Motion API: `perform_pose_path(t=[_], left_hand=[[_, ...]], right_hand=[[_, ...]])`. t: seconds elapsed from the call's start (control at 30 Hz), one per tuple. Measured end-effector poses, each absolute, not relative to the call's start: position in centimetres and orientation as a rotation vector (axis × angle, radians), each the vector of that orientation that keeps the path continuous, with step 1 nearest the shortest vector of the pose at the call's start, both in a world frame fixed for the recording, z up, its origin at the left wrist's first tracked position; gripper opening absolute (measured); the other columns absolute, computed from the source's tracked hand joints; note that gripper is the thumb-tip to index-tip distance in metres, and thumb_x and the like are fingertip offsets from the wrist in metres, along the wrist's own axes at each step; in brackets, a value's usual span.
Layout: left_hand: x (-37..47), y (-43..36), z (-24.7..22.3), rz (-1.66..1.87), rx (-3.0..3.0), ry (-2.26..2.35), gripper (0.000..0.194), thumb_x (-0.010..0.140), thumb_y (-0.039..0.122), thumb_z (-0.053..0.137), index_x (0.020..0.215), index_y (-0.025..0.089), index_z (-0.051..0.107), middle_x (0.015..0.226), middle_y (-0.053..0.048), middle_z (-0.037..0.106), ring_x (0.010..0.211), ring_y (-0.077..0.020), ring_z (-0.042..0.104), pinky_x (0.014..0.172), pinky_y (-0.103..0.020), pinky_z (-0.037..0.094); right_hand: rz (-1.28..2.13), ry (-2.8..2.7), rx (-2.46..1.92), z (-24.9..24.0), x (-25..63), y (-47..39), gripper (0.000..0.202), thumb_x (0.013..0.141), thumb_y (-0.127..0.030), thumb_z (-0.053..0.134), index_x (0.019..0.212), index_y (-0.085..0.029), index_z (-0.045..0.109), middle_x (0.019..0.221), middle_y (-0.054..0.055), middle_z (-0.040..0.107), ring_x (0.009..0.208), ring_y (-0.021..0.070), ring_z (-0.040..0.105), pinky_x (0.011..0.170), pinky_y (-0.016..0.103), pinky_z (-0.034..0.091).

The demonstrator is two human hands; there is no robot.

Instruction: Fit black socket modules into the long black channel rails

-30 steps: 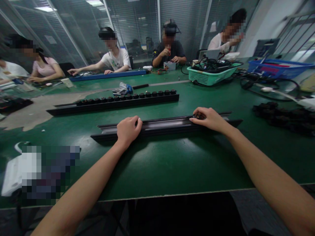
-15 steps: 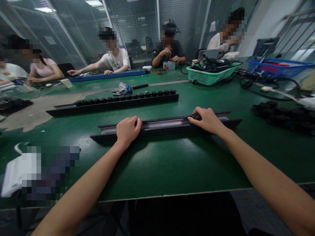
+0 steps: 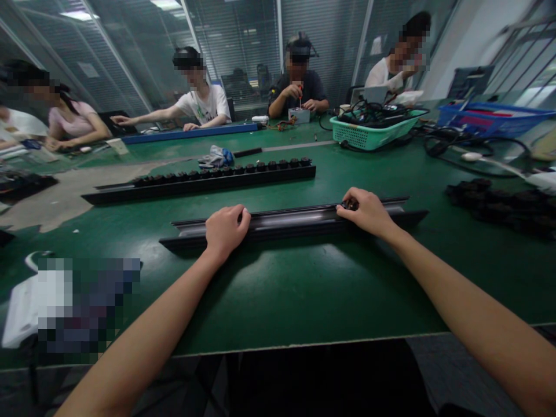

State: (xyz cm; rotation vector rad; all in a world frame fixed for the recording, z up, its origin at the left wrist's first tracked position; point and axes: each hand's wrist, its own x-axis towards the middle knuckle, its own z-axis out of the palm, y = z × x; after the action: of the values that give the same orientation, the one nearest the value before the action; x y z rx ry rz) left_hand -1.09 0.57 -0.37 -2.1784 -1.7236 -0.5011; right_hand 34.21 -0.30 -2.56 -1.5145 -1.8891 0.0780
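Note:
A long black channel-shaped rail (image 3: 295, 223) lies across the green table in front of me, its inner groove shiny. Near its left end my left hand (image 3: 227, 230) is closed around the rail. Toward the right end, my right hand (image 3: 362, 209) pinches a small round black part (image 3: 348, 205) at the groove; the fingers hide most of that part. Behind lies a second black rail (image 3: 204, 186), with a row of small round black parts (image 3: 249, 168) along it. Far right sits a pile of similar-looking black parts (image 3: 499, 202).
A green basket (image 3: 369, 134) of cables and a blue basket (image 3: 490, 120) stand at the back right, with loose cables nearby. A grey-blue glove (image 3: 216, 157) lies behind the second rail. A white object (image 3: 26, 307) sits front left. Several people work across the table.
My right hand has shifted slightly right along the rail with the small black part. My left hand stays in place. Across the table, one person's outstretched hand has moved left.

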Motion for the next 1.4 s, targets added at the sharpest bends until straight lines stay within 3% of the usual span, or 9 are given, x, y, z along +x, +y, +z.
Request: perform_pose_path(t=[1.03,1.4], left_hand=[[-1.2,0.6,-0.5,-0.530,-2.174,-1.721,0.039,0.099,0.039,0.034,0.084,0.021,0.065,0.083,-0.006,0.068,0.076,-0.0201,0.061,0.059,-0.031,0.027],[-1.1,0.6,-0.4,-0.514,-2.177,-1.711,0.039,0.099,0.039,0.033,0.084,0.021,0.064,0.083,-0.006,0.068,0.076,-0.0200,0.061,0.059,-0.031,0.027]], right_hand=[[0.031,-2.018,-1.531,-1.6,34.9,-0.2,0.017,0.077,-0.033,0.062,0.075,-0.023,0.049,0.073,0.005,0.053,0.075,0.0218,0.050,0.067,0.033,0.039],[0.173,-2.069,-1.459,-1.2,36.2,-0.4,0.026,0.080,-0.046,0.062,0.080,-0.022,0.054,0.078,0.005,0.061,0.072,0.0203,0.056,0.067,0.033,0.041]])
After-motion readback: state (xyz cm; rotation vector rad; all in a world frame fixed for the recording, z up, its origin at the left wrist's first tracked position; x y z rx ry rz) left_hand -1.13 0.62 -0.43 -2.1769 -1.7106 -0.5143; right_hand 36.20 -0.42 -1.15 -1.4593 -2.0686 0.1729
